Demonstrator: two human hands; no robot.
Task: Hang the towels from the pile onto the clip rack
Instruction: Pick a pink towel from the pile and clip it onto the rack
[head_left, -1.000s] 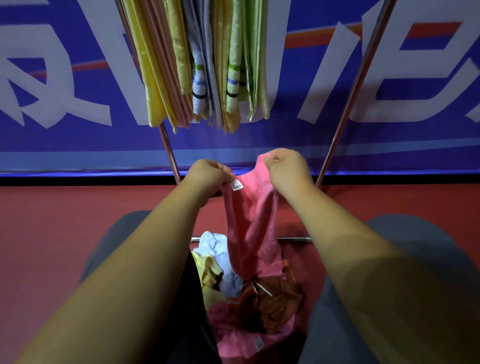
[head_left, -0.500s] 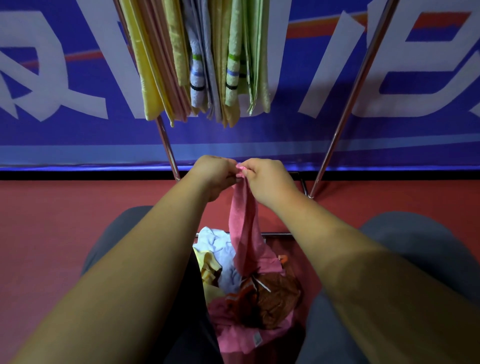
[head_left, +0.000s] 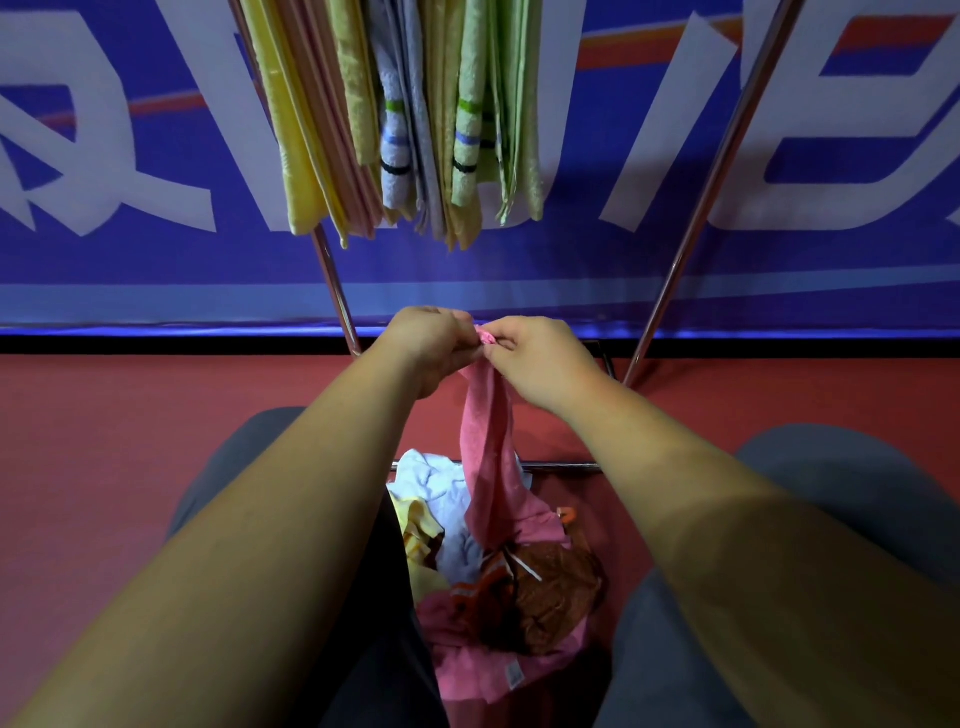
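A blue fabric banner (head_left: 156, 260) with large white letters fills the view from 9 through 12 to 3 o'clock, above a red floor (head_left: 104, 441). The shiny metal clip rack (head_left: 691, 218) slants its poles up toward 11 and 1 o'clock, with yellow, pink, green and striped hung towels (head_left: 405, 130) dangling at 12. At 6 o'clock, between the person's knees, lies the crumpled pile (head_left: 540, 587) of white, yellow, brown and pink towels. A long pink terry towel (head_left: 491, 467) hangs from the centre down to the pile. There the left hand (head_left: 426, 348) and right hand (head_left: 540, 358) both pinch its bunched top corner, knuckles nearly touching.
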